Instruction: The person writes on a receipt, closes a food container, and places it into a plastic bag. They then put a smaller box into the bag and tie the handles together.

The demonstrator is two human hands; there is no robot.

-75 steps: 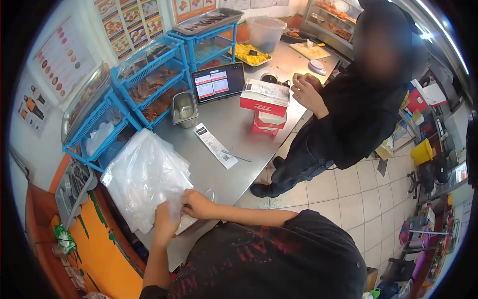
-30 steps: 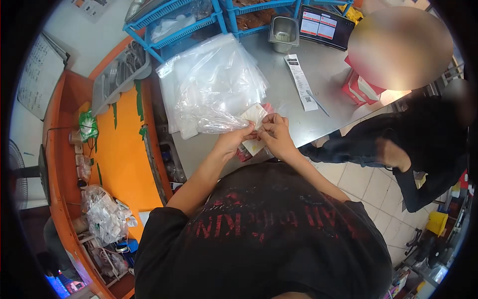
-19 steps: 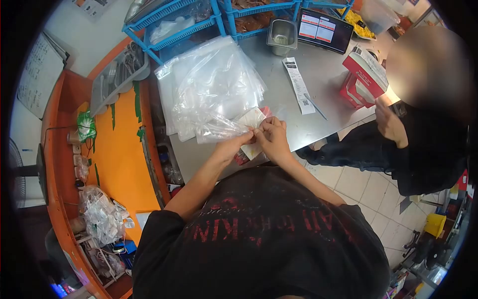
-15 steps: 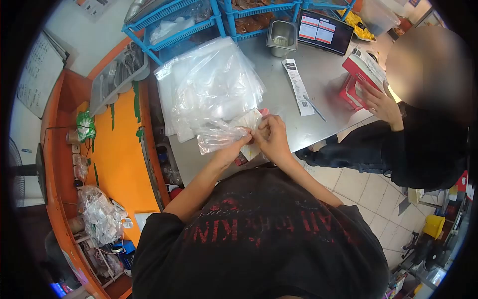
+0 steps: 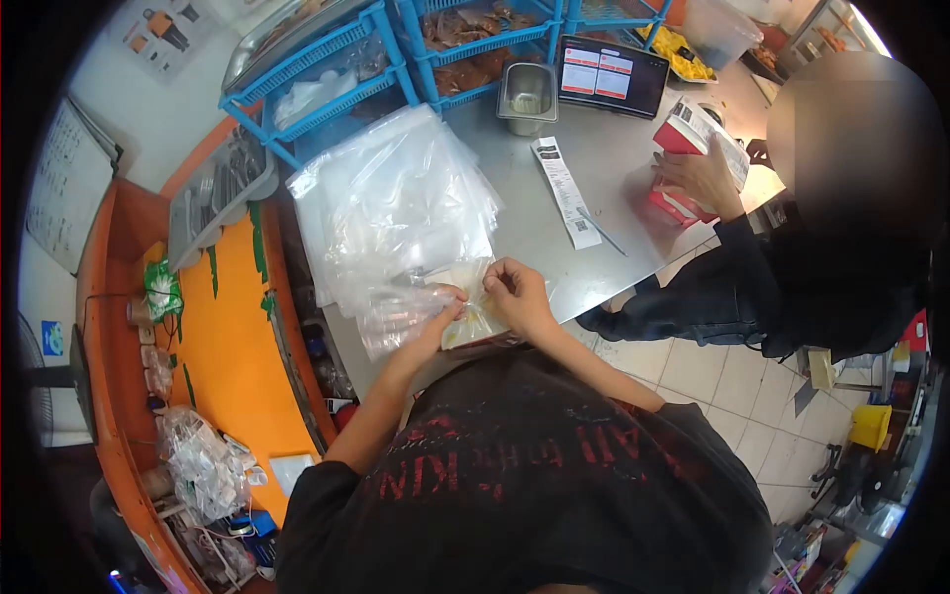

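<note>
At the near edge of the metal table, my left hand [image 5: 432, 325] is closed on a clear plastic bag [image 5: 388, 319] that bunches out to its left. My right hand [image 5: 520, 297] pinches the bag's film on the other side, thumb against curled fingers. Between the two hands lies a pale, yellowish flat piece [image 5: 471, 330], seen partly through the film; whether it is inside the bag or under it I cannot make out. Just beyond my hands spreads a stack of large clear plastic bags [image 5: 396, 198].
A receipt [image 5: 564, 188] and a thin stick [image 5: 602, 233] lie on the metal table [image 5: 524, 233]. Behind stand a steel container [image 5: 527, 104], a tablet [image 5: 614, 77] and blue racks [image 5: 411, 54]. At right, a co-worker's hand [image 5: 708, 176] holds a red-and-white box [image 5: 698, 139].
My hands have moved a little apart, and the film between them is spread wider. The co-worker's hand has shifted on the red-and-white box. The whole view has tilted slightly.
</note>
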